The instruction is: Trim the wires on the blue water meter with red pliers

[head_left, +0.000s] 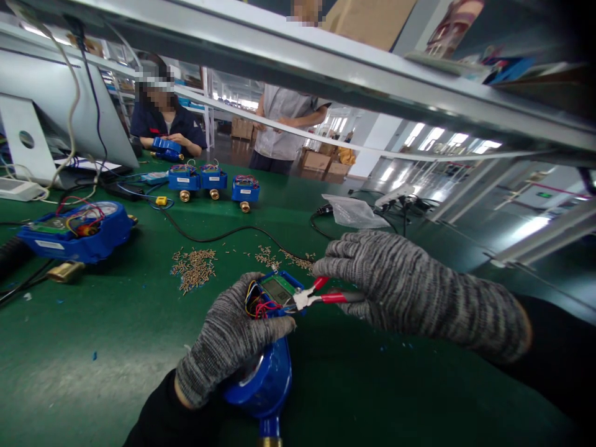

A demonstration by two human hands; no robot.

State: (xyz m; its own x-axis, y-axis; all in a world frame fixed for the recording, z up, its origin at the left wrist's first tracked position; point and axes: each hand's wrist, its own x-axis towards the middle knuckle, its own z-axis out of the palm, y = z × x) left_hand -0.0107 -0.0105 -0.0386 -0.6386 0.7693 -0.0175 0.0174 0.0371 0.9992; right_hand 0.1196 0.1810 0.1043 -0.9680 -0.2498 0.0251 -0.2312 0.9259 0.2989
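My left hand (228, 338), in a grey knit glove, is wrapped around a blue water meter (263, 379) and holds it tilted over the green table (116, 347). The meter's top is open, showing a green circuit board (277, 289) and coloured wires (258, 306). My right hand (395, 279), also gloved, is closed on red-handled pliers (321, 295) whose white jaws sit at the board's right edge. The meter's brass end (270, 442) points toward me.
Another open blue meter (74, 233) lies at the left, three more (212, 180) stand further back. Piles of small screws (195, 267) lie ahead of my hands. A monitor (56, 118), cables and a plastic bag (351, 211) are around. Two people work beyond the table.
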